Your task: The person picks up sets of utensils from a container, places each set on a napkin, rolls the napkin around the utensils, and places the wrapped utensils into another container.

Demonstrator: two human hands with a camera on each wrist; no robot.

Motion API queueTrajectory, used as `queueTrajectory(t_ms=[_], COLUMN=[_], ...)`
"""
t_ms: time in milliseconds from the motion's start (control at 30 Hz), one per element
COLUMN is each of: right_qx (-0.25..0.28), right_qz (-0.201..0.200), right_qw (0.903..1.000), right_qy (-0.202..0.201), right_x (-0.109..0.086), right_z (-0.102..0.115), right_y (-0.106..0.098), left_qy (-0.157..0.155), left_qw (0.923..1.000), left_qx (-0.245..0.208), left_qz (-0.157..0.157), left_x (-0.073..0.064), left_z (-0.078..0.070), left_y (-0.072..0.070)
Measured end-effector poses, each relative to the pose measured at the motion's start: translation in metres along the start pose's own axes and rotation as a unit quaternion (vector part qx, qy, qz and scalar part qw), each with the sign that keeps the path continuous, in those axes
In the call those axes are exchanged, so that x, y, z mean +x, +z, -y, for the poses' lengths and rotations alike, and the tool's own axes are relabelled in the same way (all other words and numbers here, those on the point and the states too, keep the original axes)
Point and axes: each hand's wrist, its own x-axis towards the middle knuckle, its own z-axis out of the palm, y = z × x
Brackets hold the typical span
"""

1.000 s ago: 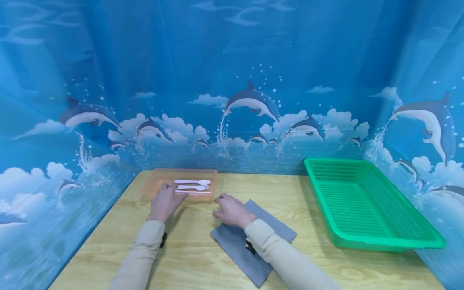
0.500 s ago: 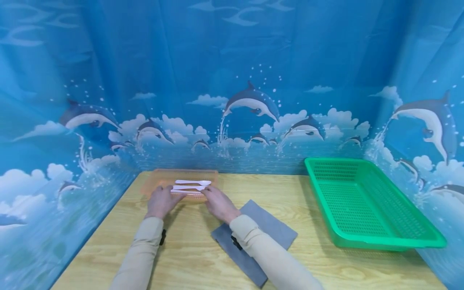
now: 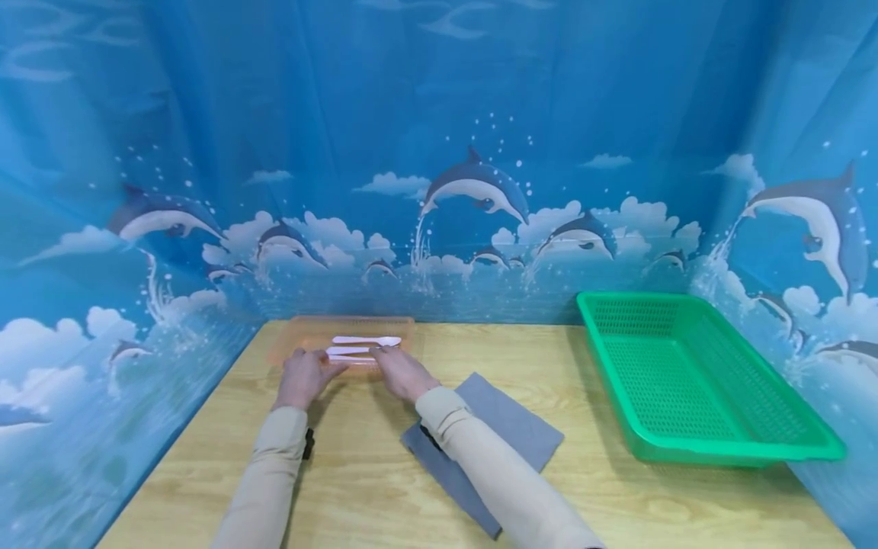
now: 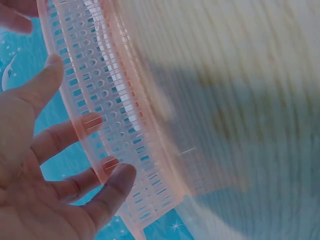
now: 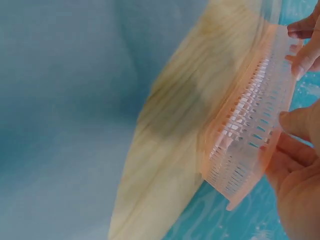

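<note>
The orange basket point(image 3: 309, 334) stands at the far left of the counter point(image 3: 357, 473), white cutlery point(image 3: 363, 340) inside; the left hand point(image 3: 302, 379) grips its near wall, fingers over the rim, and the right hand point(image 3: 403, 372) reaches in over the cutlery's ends, though I cannot tell whether its grip holds anything

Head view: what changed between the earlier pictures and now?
The right hand moved left and forward to the near side of the translucent orange plastic basket, the left hand slightly left; any grip is unclear. The grey cloth and green rectangular plastic basket stayed put.
</note>
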Motion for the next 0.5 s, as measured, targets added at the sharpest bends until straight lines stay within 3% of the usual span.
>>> queueTrajectory(t_ms=[200, 367, 500], right_qx=[-0.046, -0.056, -0.043], right_qz=[0.004, 0.044, 0.085], right_qw=[0.9988, 0.9968, 0.9931], right_qy=[0.016, 0.038, 0.069], right_x=[0.014, 0.017, 0.021], right_z=[0.006, 0.008, 0.011], right_y=[0.008, 0.006, 0.006], left_qy=[-0.002, -0.005, 0.002], left_qw=[1.0, 0.9997, 0.9998], left_qx=[0.002, -0.009, -0.015], left_qz=[0.002, 0.02, 0.015], left_x=[0.001, 0.001, 0.001], left_z=[-0.001, -0.005, -0.006], left_y=[-0.004, -0.005, -0.005])
